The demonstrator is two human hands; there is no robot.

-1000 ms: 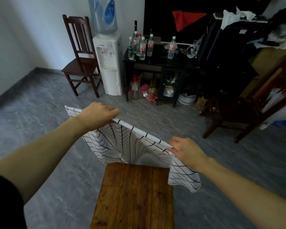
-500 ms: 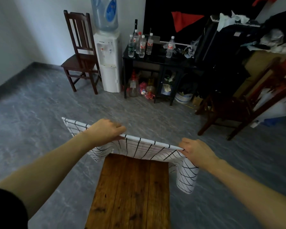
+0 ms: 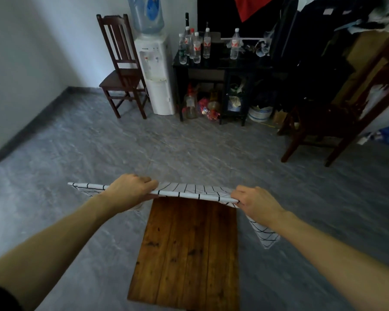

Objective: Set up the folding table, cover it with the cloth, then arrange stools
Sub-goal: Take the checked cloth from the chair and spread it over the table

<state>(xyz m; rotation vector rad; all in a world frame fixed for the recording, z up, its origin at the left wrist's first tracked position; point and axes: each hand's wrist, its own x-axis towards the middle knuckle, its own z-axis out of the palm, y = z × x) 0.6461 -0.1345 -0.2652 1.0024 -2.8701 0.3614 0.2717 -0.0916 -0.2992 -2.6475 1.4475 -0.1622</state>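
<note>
A small wooden folding table (image 3: pixel 189 250) stands on the grey floor right below me, its brown plank top bare. I hold a white cloth with a black grid pattern (image 3: pixel 193 191) stretched flat over the table's far edge. My left hand (image 3: pixel 130 189) grips the cloth's near edge at the left. At the right, my right hand (image 3: pixel 254 203) grips the same edge. One corner of the cloth sticks out left of my left hand, another hangs down under my right wrist. No stool is in view.
A dark wooden chair (image 3: pixel 121 70) and a water dispenser (image 3: pixel 155 68) stand at the far wall. A black side table with water bottles (image 3: pixel 213 63) is beside them. Another dark chair (image 3: pixel 330 117) sits at the right amid clutter. Open grey floor surrounds the table.
Both hands have lowered and pushed the cloth forward. It hung down in front of the table a second ago and now lies nearly flat at the table's far edge.
</note>
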